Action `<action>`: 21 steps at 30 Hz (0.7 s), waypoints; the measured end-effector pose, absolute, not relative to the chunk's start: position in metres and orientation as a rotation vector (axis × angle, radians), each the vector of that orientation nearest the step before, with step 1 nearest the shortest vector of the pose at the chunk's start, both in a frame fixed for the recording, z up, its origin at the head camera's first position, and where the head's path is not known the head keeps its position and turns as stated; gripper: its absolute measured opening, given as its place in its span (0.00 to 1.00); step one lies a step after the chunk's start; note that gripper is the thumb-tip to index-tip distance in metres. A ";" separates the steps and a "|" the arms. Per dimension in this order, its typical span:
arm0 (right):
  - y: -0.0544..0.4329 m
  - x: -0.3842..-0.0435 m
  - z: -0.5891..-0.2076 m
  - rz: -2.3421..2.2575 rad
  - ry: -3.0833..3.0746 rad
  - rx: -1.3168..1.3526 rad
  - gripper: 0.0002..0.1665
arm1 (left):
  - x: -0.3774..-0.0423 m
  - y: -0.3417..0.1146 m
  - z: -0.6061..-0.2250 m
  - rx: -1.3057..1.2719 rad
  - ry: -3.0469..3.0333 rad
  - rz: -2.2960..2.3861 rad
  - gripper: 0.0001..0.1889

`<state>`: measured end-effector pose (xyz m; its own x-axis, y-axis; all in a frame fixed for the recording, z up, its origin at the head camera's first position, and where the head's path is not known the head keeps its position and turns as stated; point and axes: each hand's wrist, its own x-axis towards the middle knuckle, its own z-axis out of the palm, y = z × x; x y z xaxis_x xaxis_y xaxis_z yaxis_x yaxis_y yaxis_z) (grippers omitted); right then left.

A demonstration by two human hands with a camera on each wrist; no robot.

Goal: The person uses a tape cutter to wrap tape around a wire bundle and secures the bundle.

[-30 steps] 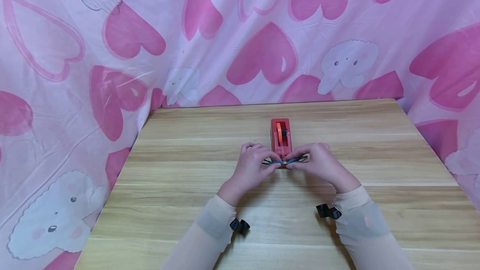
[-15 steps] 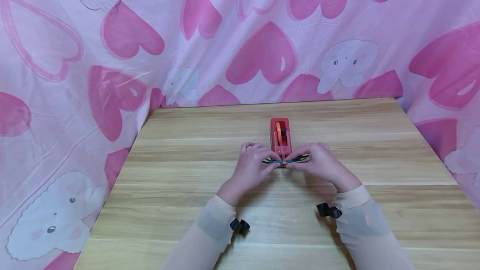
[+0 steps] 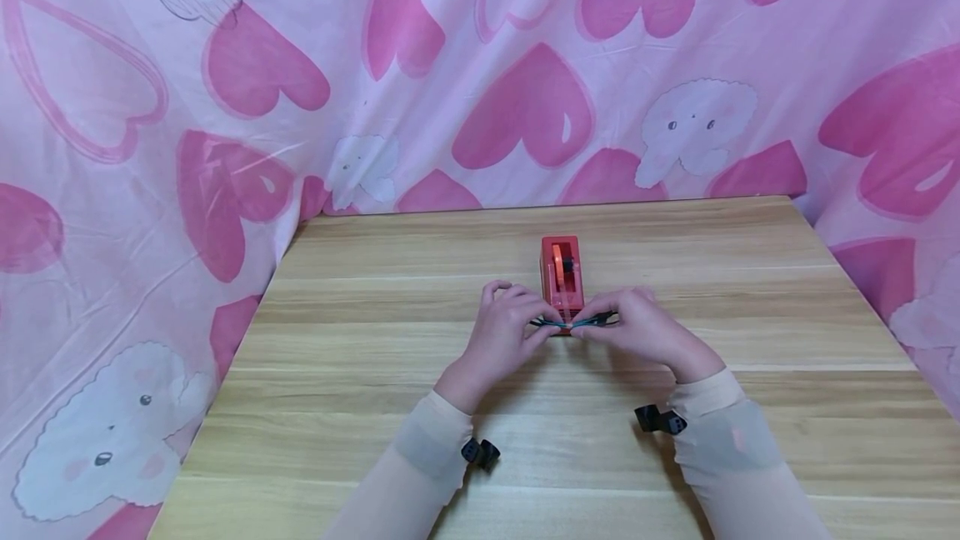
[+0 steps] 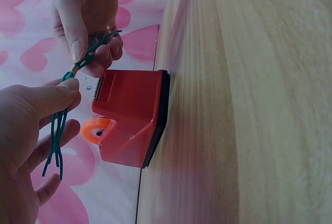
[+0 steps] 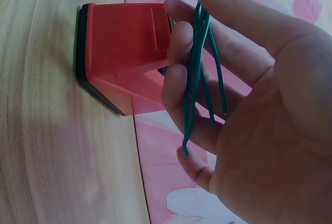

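Observation:
A bundle of thin green wires (image 4: 58,130) runs level between my two hands, close over the toothed front end of a red tape dispenser (image 4: 129,99). My left hand (image 3: 501,333) pinches it near the middle between thumb and fingertips, and loose wire ends fan out along the palm. From the other side my right hand (image 3: 639,330) pinches the same bundle, its wire tails (image 5: 193,79) spreading across the curled fingers. A short orange-tan patch shows on the wires between the two thumbs. The dispenser holds an orange tape roll (image 4: 95,126); the hands partly hide its front.
The dispenser stands upright on a wood-grain table (image 3: 360,273), its narrow end toward the person. Behind and to the sides hangs a pink heart-patterned cloth (image 3: 450,132). Black wrist cameras (image 3: 480,454) sit on the sleeves just above the table.
Both hands keep their pinch at the dispenser's front. The wire ends beside the left hand have shifted slightly, its raised fingers have lifted a little, and the right wrist has edged right.

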<state>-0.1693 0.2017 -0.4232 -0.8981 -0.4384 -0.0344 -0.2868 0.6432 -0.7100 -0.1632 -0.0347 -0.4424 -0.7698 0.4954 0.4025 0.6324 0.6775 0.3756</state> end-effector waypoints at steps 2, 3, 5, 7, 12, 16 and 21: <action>0.203 -0.170 -0.424 -1.110 2.629 -0.583 0.04 | -0.163 -0.035 -0.442 -0.903 -2.623 -0.722 0.04; 0.204 -0.171 -0.425 -1.119 2.616 -0.578 0.04 | -0.163 -0.035 -0.442 -0.902 -2.625 -0.718 0.04; 0.205 -0.171 -0.426 -1.137 2.595 -0.584 0.05 | -0.163 -0.035 -0.441 -0.901 -2.629 -0.710 0.04; 0.205 -0.171 -0.425 -1.153 2.580 -0.580 0.05 | -0.162 -0.035 -0.440 -0.902 -2.631 -0.706 0.04; 0.202 -0.169 -0.423 -1.164 2.595 -0.558 0.05 | -0.162 -0.035 -0.440 -0.911 -2.614 -0.685 0.04; 0.199 -0.168 -0.421 -1.110 2.691 -0.586 0.05 | -0.163 -0.036 -0.441 -0.899 -2.618 -0.643 0.05; 0.196 -0.166 -0.419 -1.048 2.800 -0.631 0.05 | -0.164 -0.035 -0.441 -0.880 -2.627 -0.551 0.06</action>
<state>-0.1658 0.1964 -0.4186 -0.9111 -0.4072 0.0630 -0.3486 0.6802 -0.6449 -0.1635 -0.0353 -0.4412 -0.7608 0.5045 0.4082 0.6260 0.7363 0.2568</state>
